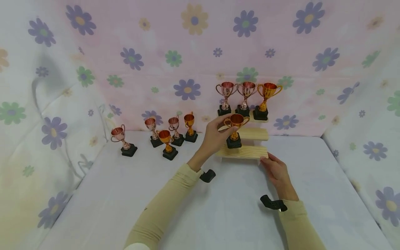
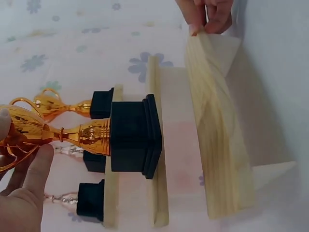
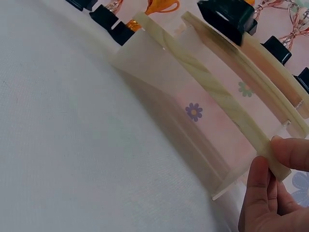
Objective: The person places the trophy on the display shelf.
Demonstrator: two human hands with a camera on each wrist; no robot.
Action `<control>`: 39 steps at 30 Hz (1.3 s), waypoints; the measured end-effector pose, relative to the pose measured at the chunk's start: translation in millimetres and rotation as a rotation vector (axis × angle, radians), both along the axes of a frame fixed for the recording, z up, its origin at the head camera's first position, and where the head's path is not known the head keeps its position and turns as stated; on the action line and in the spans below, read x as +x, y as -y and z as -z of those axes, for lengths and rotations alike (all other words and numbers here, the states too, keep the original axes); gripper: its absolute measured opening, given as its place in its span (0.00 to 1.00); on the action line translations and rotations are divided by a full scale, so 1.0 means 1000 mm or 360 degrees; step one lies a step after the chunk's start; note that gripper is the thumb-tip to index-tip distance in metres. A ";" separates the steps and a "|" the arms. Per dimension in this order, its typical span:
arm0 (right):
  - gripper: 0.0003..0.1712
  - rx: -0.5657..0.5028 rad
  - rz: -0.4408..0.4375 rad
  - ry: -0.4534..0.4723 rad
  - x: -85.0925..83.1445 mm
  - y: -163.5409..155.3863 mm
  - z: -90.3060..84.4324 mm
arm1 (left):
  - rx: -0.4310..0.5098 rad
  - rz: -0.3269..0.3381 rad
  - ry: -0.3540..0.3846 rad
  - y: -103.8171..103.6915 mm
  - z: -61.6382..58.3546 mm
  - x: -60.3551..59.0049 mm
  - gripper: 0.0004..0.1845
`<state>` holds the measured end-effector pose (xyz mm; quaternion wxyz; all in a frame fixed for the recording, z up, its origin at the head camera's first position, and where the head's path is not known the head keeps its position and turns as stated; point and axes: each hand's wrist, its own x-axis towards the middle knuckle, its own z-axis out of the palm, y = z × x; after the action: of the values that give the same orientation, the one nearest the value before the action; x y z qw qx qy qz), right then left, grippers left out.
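Three-tier wooden display stand point(image 1: 250, 151) on a white table point(image 1: 125, 208), partly filled. The top step carries three trophies: two rose-coloured trophies point(image 1: 236, 98) and one gold trophy point(image 1: 265, 100) beside them. The left hand point(image 1: 215, 137) holds a gold trophy cup point(image 1: 235, 130) with fingers and thumb curled round its bowl; the black base point(image 2: 135, 136) sits at the middle step, though whether it fully rests there cannot be told. The right hand point(image 1: 276, 170) pinches the right end of the lowest step point(image 3: 270, 154) between thumb and fingertips point(image 3: 289, 152), apparently steadying the stand. Five loose trophies point(image 1: 156, 137) stand grouped on the table well to the left, so by this judgement roughly half the set remains off the stand.
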<state>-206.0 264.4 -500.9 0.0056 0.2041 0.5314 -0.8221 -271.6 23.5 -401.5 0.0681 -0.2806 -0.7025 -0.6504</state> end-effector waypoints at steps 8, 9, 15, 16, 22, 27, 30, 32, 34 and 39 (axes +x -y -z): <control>0.45 0.0028 -0.0008 -0.0164 0.003 -0.002 0.010 | 0.0002 0.0001 0.0006 -0.032 -0.005 -0.025 0.25; 0.44 0.0048 -0.0015 -0.0164 0.003 -0.002 0.010 | 0.0002 0.0014 0.0005 -0.035 -0.005 -0.027 0.25; 0.41 0.0111 -0.0003 0.0025 -0.002 0.002 0.005 | -0.0015 0.0053 0.0026 -0.044 -0.006 -0.037 0.25; 0.41 0.0111 0.0000 0.0051 -0.002 0.002 0.004 | -0.0027 0.0052 0.0024 -0.046 -0.006 -0.038 0.24; 0.40 0.0115 -0.0018 0.0114 -0.002 0.001 0.002 | -0.0095 0.0042 0.0019 -0.064 -0.006 -0.042 0.25; 0.40 0.0129 -0.0024 0.0134 -0.001 0.000 0.003 | -0.0076 0.0056 0.0013 -0.080 -0.006 -0.040 0.23; 0.40 0.0125 -0.0027 0.0145 -0.001 0.001 0.002 | -0.0071 0.0058 -0.0019 -0.087 -0.006 -0.040 0.23; 0.40 0.0130 -0.0036 0.0151 -0.001 0.002 0.001 | -0.0079 0.0055 -0.0035 -0.090 -0.006 -0.040 0.23; 0.40 0.0129 -0.0037 0.0157 0.000 0.002 0.001 | -0.0100 0.0053 -0.0057 -0.093 -0.007 -0.040 0.24; 0.40 0.0118 -0.0030 0.0157 -0.001 0.001 0.003 | -0.0105 0.0066 -0.0078 -0.098 -0.007 -0.039 0.25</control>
<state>-207.3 263.7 -504.1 0.0321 0.2394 0.5626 -0.7906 -310.7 121.6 -394.4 0.0625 -0.3132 -0.7157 -0.6211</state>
